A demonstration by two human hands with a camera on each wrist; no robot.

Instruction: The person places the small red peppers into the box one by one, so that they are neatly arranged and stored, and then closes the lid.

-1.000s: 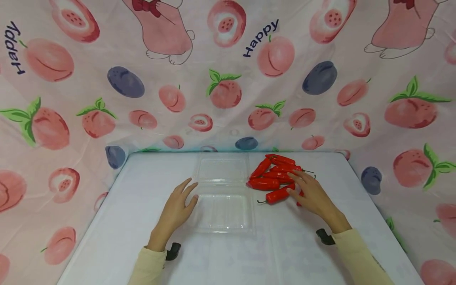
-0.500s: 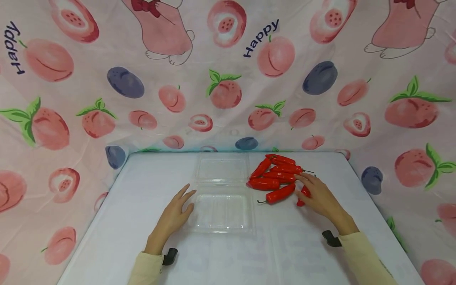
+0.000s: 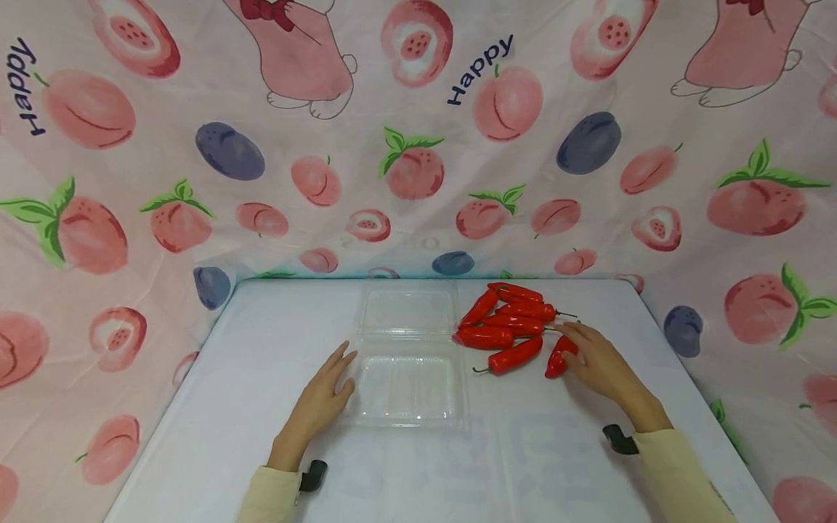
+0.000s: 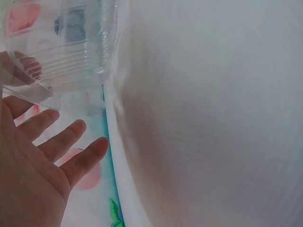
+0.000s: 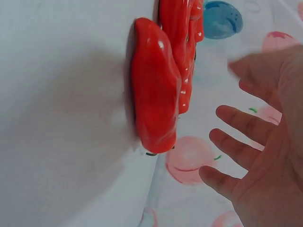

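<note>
Several red chili peppers (image 3: 516, 324) lie in a loose group at the back right of the table. One pepper (image 3: 557, 359) lies a little apart, nearest my right hand (image 3: 601, 367), whose relaxed, spread fingers hold nothing. In the right wrist view that red pepper (image 5: 155, 90) appears large, with a gap between it and the fingers. My left hand (image 3: 319, 396) is beside the left edge of a clear plastic clamshell box (image 3: 413, 422), fingers loosely extended and holding nothing. The left wrist view has the box (image 4: 80, 56) just beyond the fingertips.
The clamshell lies unfolded, its lid half (image 3: 408, 312) toward the back. A white cloth covers the table (image 3: 275, 312). Behind and at the sides hangs a fruit-patterned curtain (image 3: 418, 240). A black wrist mount (image 3: 620, 439) is on each arm.
My right hand has drawn back to the right, uncovering the separate pepper that it partly hid. My left hand has shifted slightly left and down, away from the box.
</note>
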